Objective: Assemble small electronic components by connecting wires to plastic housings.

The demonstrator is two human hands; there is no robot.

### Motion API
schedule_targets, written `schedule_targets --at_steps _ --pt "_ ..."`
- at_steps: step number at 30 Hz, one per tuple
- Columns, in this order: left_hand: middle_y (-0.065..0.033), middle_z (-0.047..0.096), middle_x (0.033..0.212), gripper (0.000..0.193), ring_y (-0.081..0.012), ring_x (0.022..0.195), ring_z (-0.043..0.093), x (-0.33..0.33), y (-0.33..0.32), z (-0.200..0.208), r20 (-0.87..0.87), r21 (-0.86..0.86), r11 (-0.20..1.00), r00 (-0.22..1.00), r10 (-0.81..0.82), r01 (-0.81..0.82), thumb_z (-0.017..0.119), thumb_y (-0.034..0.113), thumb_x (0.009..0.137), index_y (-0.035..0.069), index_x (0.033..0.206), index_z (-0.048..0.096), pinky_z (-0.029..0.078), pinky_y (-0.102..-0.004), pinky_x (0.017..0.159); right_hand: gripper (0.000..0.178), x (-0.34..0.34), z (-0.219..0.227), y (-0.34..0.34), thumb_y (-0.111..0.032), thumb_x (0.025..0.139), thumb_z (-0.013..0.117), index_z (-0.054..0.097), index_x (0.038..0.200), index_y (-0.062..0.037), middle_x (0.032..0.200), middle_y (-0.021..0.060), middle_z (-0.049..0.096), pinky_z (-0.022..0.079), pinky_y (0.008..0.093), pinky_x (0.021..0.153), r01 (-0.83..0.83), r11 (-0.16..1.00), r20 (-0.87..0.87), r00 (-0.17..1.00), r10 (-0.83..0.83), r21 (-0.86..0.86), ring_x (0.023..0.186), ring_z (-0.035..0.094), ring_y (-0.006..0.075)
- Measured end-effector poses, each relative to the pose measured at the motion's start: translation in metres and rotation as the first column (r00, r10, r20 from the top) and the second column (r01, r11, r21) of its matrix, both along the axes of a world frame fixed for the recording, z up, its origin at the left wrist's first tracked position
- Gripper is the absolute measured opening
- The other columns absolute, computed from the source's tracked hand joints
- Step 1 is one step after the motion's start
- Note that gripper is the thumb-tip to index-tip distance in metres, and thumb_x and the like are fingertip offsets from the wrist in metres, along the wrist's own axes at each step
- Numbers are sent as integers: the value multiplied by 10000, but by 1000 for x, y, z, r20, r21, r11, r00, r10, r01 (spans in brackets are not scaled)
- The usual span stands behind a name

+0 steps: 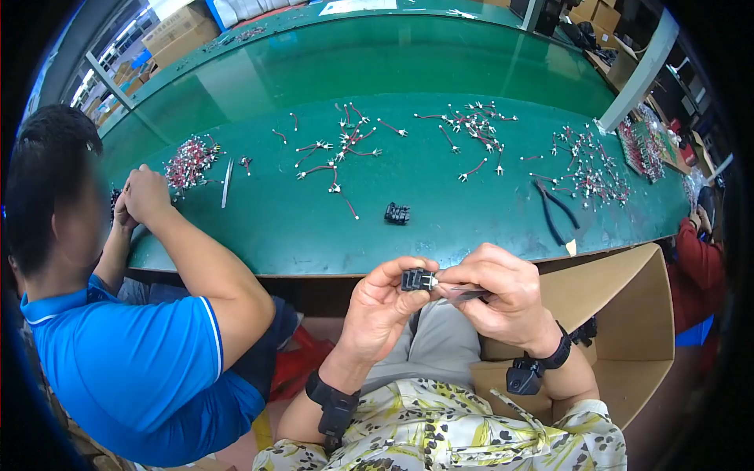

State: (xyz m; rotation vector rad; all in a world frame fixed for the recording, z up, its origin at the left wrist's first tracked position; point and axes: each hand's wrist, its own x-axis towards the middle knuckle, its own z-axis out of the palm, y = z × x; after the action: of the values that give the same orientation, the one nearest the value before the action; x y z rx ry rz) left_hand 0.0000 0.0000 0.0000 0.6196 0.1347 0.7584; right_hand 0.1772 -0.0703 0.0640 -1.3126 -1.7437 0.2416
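Observation:
Just above my lap, my left hand (378, 302) pinches a small black plastic block (416, 279) between thumb and fingers. A small white piece (432, 281) shows at the block's right end. My right hand (503, 289) is closed beside it, its fingertips meeting that end. Within the right hand lies a slim dark metal tool (468, 295) that looks like tweezers; the fingers partly hide it. Beyond my hands, a similar black block (397, 213) rests on the green table (314, 243).
Red wire leads with white ends lie in loose clusters (477, 125) and a pile (190, 163). Dark-handled pliers (554, 212) sit at right. A cardboard box (636, 314) stands open by my right arm. To my left a person in blue (141, 353) works with both hands.

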Motion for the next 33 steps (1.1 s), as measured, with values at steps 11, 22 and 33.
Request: schedule_targets --at_steps 11,22,33 --pt "-101 601 1188 340 -161 1087 596 -4 7 3 -210 454 886 955 210 -95 681 -82 851 -6 1180 638 515 -289 940 300 -2 8 0 39 635 677 678 914 -71 771 36 597 500 306 488 4 998 93 996 1 -56 582 614 193" --pt "-129 635 1204 358 -215 1061 637 -5 7 -5 -89 -47 988 984 -153 149 644 13 911 17 1264 588 512 -360 961 235 22 1 11 -51 770 763 700 996 -33 871 31 614 388 215 512 -145 977 -422 904 67 -154 676 544 78" --pt "-130 610 1253 324 -212 1164 593 -2 4 -10 -9 -164 955 968 -252 247 545 71 984 18 1304 549 449 -428 1065 418 23 -3 10 -20 738 737 713 1145 -114 884 58 586 508 290 611 -232 942 -169 966 195 -242 728 609 156"
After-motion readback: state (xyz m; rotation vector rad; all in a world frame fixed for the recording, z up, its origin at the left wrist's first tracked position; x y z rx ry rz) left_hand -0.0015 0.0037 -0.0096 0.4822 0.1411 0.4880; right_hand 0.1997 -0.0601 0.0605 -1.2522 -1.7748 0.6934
